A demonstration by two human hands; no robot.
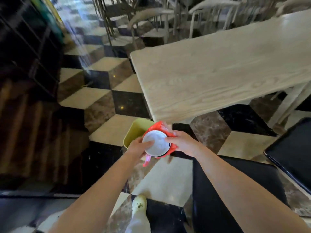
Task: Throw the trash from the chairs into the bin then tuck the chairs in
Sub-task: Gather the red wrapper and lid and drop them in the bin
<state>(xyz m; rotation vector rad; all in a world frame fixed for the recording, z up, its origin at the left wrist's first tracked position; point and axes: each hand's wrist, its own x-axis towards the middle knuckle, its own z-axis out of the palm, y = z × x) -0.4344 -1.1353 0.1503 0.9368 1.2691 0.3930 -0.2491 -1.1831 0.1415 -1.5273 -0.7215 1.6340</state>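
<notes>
A white round container (pixel 156 143) with a red plastic wrapper (pixel 159 127) around it is held in front of me, directly over the yellow-green bin (pixel 134 130) on the floor. My left hand (pixel 138 147) grips the container's left edge. My right hand (pixel 182 142) clutches the red wrapper on the right side. Most of the bin's opening is hidden behind the trash and my hands. A black-seated chair (pixel 235 182) stands under my right forearm, pulled out from the table.
A pale wooden table (pixel 218 69) stretches off to the right, its corner just above the bin. A second black chair seat (pixel 292 153) shows at the right edge. Dark shelving (pixel 25 64) lines the left. More chairs (pixel 148 17) stand at the back on the chequered floor.
</notes>
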